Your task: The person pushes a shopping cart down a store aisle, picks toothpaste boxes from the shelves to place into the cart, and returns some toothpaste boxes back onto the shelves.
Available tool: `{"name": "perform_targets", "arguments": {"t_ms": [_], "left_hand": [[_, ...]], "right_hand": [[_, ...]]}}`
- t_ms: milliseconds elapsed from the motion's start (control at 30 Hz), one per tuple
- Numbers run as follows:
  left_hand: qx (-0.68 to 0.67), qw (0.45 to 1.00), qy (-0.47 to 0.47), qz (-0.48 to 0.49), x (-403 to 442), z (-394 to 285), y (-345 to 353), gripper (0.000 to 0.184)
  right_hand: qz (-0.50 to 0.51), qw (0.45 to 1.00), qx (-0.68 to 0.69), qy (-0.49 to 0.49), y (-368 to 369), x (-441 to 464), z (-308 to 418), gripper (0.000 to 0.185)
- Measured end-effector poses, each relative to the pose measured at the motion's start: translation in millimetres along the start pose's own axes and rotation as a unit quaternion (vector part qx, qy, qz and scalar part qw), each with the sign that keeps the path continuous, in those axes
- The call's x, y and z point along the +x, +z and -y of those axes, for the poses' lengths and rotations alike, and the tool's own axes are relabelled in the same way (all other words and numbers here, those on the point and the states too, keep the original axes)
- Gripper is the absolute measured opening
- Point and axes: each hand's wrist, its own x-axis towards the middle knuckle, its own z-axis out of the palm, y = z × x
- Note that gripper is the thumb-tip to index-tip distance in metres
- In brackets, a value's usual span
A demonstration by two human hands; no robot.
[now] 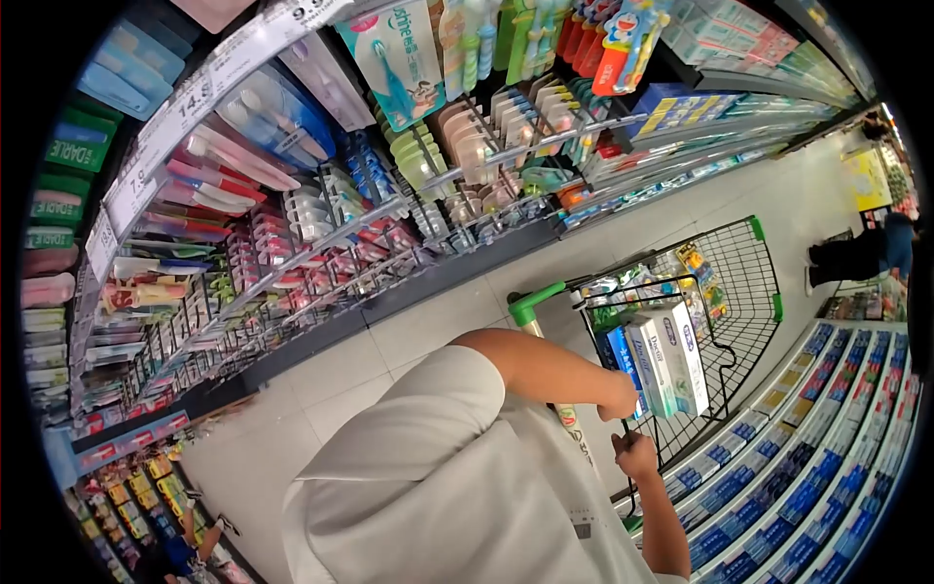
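Note:
My left hand [618, 397] is closed beside the lower end of a blue box [624, 352] in the shopping cart [736, 255]. Whether its fingers grip that box or the cart's wire is hidden. Just below it in the picture, my right hand [636, 456] is curled closed against the cart's black wire frame; what lies in its fingers does not show. White and green boxes [671, 355] stand side by side next to the blue one. The cart's handle [567, 420] runs between my body and my hands. Colourful packages [702, 277] lie farther forward in the cart.
A toothbrush rack [341, 219] with hanging packs lines my left side. Shelves of boxed goods [808, 438] curve along my right. The tiled aisle floor [341, 365] runs between. A person in dark clothing [851, 258] stands ahead; another person [185, 550] is behind.

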Motion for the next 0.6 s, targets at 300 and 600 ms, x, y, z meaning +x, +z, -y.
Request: {"name": "perform_targets", "arguments": {"t_ms": [300, 600], "left_hand": [[-0.002, 1.0, 0.007, 0.006, 17, 5, -4, 0.022], [-0.051, 0.998, -0.019, 0.017, 39, 5, -17, 0.022]], "right_hand": [[-0.075, 0.99, -0.032, -0.119, -2, 9, -14, 0.031], [-0.068, 0.992, -0.04, -0.102, -14, 17, -44, 0.026]]}}
